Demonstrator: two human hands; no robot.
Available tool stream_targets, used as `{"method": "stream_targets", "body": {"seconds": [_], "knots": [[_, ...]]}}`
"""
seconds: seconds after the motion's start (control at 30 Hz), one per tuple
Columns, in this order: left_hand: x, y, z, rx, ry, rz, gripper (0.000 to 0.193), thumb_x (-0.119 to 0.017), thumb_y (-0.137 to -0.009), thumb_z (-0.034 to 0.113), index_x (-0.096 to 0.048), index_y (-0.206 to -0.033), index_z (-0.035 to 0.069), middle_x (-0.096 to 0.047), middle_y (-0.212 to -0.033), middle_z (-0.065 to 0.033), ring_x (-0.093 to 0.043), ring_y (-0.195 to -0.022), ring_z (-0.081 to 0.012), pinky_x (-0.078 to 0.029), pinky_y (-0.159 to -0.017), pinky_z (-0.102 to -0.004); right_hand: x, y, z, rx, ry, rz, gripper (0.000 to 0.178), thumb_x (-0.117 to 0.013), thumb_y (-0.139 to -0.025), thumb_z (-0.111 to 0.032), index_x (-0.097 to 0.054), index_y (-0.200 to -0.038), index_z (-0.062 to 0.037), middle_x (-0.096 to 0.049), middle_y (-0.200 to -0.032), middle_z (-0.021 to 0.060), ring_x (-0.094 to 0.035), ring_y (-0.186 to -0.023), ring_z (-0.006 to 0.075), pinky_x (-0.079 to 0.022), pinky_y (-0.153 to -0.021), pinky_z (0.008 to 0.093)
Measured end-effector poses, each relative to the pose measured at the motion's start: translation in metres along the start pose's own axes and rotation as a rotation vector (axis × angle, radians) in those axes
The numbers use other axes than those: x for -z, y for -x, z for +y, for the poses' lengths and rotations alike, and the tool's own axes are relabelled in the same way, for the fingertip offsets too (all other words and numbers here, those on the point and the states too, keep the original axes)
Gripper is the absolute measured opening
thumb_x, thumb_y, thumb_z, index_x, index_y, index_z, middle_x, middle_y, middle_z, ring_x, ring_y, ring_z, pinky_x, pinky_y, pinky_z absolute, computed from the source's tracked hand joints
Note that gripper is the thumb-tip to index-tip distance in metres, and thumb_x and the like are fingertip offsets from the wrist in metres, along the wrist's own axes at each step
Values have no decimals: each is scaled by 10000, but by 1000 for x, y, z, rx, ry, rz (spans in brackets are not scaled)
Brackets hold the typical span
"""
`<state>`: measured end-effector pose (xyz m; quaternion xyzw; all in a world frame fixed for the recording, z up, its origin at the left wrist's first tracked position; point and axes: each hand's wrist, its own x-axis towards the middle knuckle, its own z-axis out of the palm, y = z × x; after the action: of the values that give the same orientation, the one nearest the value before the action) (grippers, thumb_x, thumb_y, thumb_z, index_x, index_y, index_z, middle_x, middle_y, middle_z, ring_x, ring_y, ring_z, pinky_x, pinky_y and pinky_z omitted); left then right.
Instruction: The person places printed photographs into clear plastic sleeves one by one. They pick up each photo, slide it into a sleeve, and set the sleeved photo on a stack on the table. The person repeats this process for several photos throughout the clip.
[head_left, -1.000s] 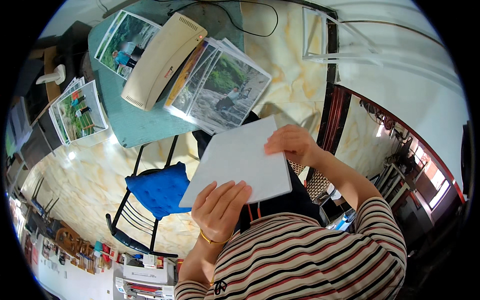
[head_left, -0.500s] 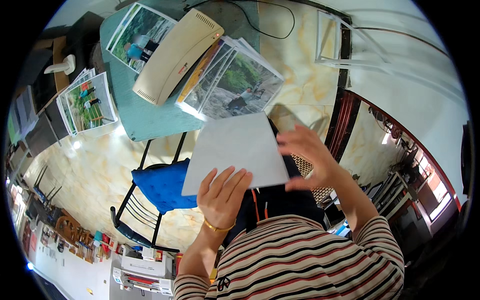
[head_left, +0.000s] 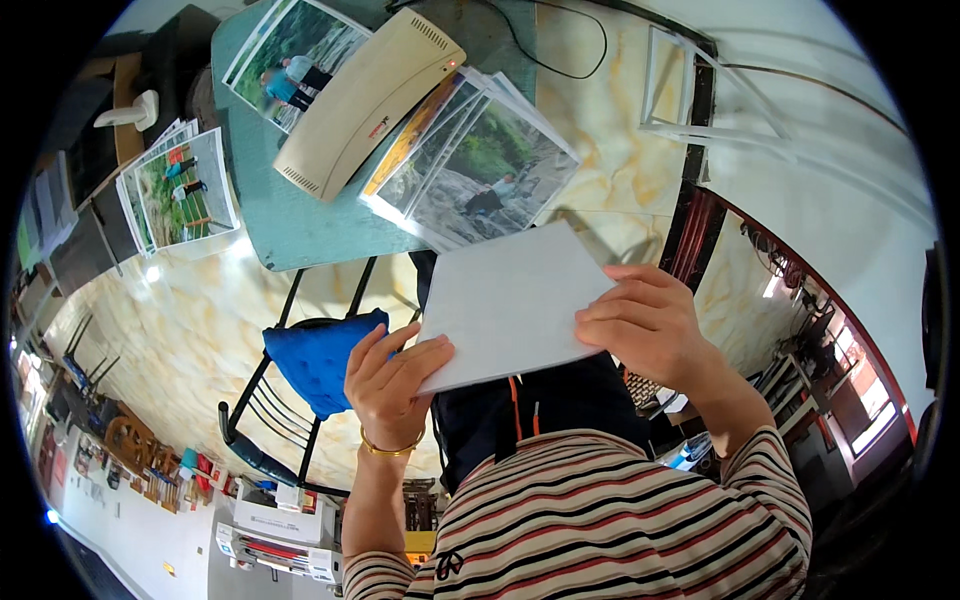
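Note:
A stack of white sheets (head_left: 508,305), blank side up, lies over my lap between both hands. My left hand (head_left: 388,378) grips its left edge, fingers on top. On the opposite edge, my right hand (head_left: 650,325) is closed with its fingers over the sheets and the thumb hidden. Just beyond the stack's far edge, a pile of printed photos (head_left: 475,165) rests on the green tabletop (head_left: 245,215). A beige laminator (head_left: 370,105) stands beside that pile, its small red light lit. Another photo (head_left: 300,70) lies on the laminator's far side.
More photos (head_left: 183,195) lie in a pile at the left. A black-framed chair with a blue cushion (head_left: 325,362) stands left of my lap. A black cable (head_left: 600,45) loops past the table's far right. A white frame (head_left: 670,90) leans near the right wall.
My right hand has come in and taken the right edge of the stack. My left hand has slid left to the other edge. The stack has shifted right.

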<state>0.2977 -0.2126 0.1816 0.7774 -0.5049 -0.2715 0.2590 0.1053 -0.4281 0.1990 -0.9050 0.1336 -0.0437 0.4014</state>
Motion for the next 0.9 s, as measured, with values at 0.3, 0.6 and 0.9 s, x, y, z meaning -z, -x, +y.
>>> {"method": "stream_targets", "body": {"seconds": [0.3,0.6,0.9], "knots": [[-45,1,-35,198,564,-72,169,-692,-691,138,-709,-843,66,-697,-896,-56,-601,-1009,-275,-383,-955,-379,37,-7,14,-91,-173,106,195,-703,-595,-25,-643,-768,-91,-652,-732,14,-611,-618,193,-526,-696,331],[-119,12,-38,822,1161,165,121,-670,-831,83,-677,-909,-10,-668,-824,-11,-565,-741,-55,-447,-696,-200,-27,-32,93,-879,-1041,94,306,-709,-749,-37,-593,-1029,-3,-647,-934,53,-599,-808,96,-481,-734,241],[-165,6,-82,1031,1198,256,170,-687,-832,180,-660,-820,13,-614,-739,35,-489,-668,-21,-374,-603,-177,-108,1,160,-1027,-907,-166,301,-690,-764,-72,-604,-1043,6,-638,-895,17,-558,-774,78,-449,-719,228]]}}
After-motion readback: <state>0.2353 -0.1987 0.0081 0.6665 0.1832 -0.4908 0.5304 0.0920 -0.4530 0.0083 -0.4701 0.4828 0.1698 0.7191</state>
